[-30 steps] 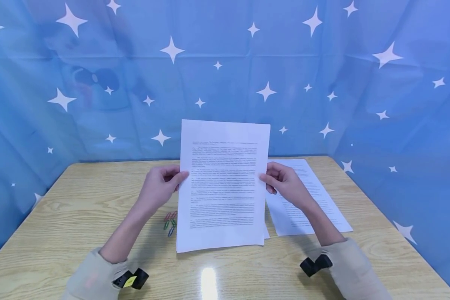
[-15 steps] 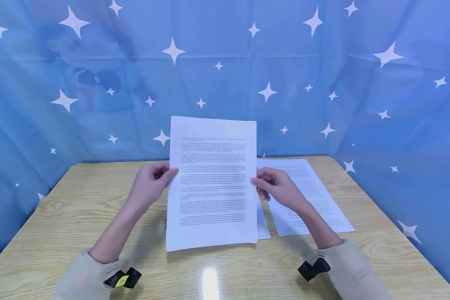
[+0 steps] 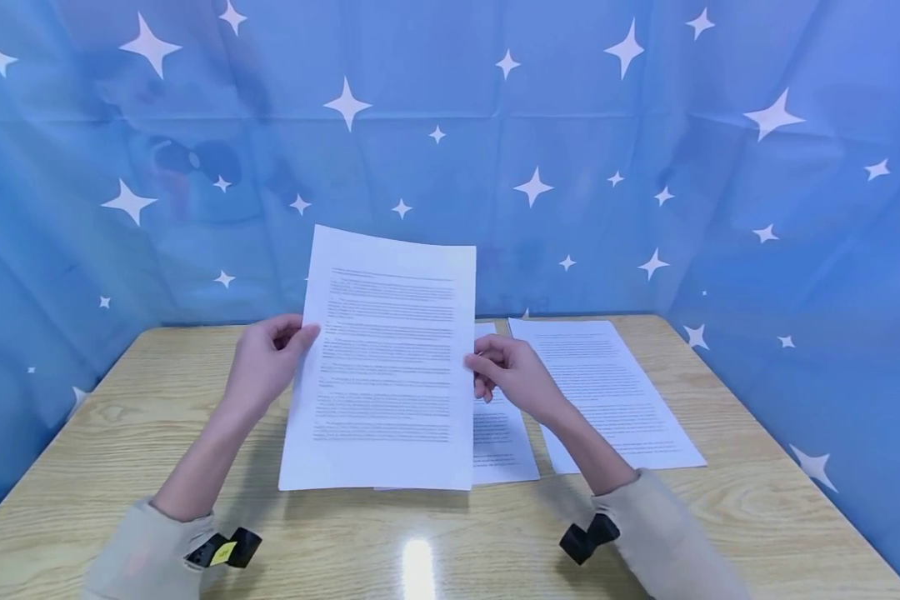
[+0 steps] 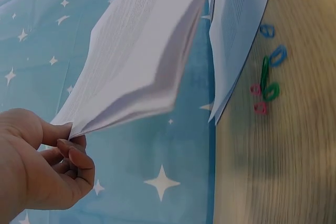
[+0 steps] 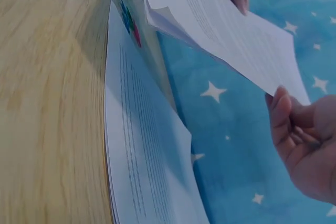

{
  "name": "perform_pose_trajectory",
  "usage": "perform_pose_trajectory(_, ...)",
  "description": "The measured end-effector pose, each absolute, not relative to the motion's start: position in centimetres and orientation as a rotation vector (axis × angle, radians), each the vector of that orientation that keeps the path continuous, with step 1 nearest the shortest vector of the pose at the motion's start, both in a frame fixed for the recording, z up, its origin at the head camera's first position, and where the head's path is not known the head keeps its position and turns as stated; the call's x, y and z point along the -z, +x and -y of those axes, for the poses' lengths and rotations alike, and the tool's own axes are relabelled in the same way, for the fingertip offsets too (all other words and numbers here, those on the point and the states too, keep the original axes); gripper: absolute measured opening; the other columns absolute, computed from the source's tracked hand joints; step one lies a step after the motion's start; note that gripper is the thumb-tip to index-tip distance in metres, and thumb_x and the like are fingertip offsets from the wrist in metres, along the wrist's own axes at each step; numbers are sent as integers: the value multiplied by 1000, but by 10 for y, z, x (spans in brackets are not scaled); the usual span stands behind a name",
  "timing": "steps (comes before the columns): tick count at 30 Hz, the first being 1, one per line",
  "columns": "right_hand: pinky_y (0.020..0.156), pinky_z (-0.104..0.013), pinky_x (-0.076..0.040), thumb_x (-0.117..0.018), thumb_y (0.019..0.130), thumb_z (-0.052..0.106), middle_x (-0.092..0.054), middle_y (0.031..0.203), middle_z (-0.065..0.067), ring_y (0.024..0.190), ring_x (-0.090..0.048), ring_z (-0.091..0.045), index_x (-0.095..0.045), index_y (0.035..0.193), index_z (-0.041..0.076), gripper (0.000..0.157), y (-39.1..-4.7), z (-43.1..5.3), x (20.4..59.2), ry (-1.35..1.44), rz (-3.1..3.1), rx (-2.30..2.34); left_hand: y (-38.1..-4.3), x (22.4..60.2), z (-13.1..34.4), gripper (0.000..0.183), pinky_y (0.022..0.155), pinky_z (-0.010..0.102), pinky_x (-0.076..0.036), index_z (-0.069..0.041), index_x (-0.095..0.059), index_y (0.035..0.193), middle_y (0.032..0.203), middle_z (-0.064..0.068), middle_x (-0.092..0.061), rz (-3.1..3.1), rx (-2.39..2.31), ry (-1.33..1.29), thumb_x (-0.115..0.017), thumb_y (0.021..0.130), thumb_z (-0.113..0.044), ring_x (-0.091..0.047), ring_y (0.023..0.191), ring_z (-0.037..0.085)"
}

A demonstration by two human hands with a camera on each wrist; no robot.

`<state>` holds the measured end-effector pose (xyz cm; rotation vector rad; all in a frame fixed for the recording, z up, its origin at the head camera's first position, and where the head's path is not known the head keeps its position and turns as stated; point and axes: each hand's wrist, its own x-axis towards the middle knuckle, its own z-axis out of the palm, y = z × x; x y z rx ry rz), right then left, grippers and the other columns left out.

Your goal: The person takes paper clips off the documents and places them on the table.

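A stack of printed paper sheets [image 3: 390,358] is held upright above the table, its text facing the head camera. My left hand [image 3: 264,358] pinches the stack's left edge between thumb and fingers. On the opposite edge, my right hand [image 3: 516,375] pinches it a little lower, thumb in front. In the left wrist view, the sheets [image 4: 136,56] bow and their lower edges fan slightly apart. The right wrist view shows the same loose layering at one corner of the stack [image 5: 220,35].
Behind the held stack, printed sheets [image 3: 504,437] lie on the wooden table [image 3: 435,550], with another printed stack [image 3: 607,392] to their right. Pink, green and blue paper clips [image 4: 268,72] lie on the tabletop, hidden in the head view. A blue star-patterned cloth [image 3: 450,167] hangs behind.
Both hands have carried the held stack leftward, and it now tilts slightly. More of the printed sheets behind it shows, while the paper clips have gone out of sight in the head view.
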<state>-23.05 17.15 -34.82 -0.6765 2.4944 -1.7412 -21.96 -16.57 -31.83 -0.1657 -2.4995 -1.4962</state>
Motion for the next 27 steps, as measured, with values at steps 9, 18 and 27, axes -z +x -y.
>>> perform_pose_trajectory(9, 73, -49, -57, -57, 104, 9, -67, 77, -12, 76, -65, -45, -59, 114, -3, 16, -236, -131, 350, -638, -2404, 1740, -227, 318, 195, 40, 65, 23, -45, 7, -64, 127, 101, 17, -61, 2524, 1405, -43, -53, 106, -26, -54, 85, 24)
perform_pose_trajectory(18, 70, -32, -57, -58, 103, 6, -67, 76, -11, 71, -65, -30, -58, 116, -4, 17, -243, -97, 360, -591, -2237, 1836, -231, 321, 223, 42, 62, 24, -43, 7, -63, 129, 103, 19, -62, 2552, 1305, 63, -52, 106, -27, -53, 84, 25)
perform_pose_trajectory(27, 68, -31, -57, -61, 100, 8, -68, 74, -11, 70, -66, -33, -59, 110, -3, 15, -251, -62, 366, -431, -2183, 1857, -232, 320, 244, 46, 63, 24, -43, 8, -59, 135, 110, 23, -61, 2581, 1245, 162, -48, 108, -28, -55, 90, 30)
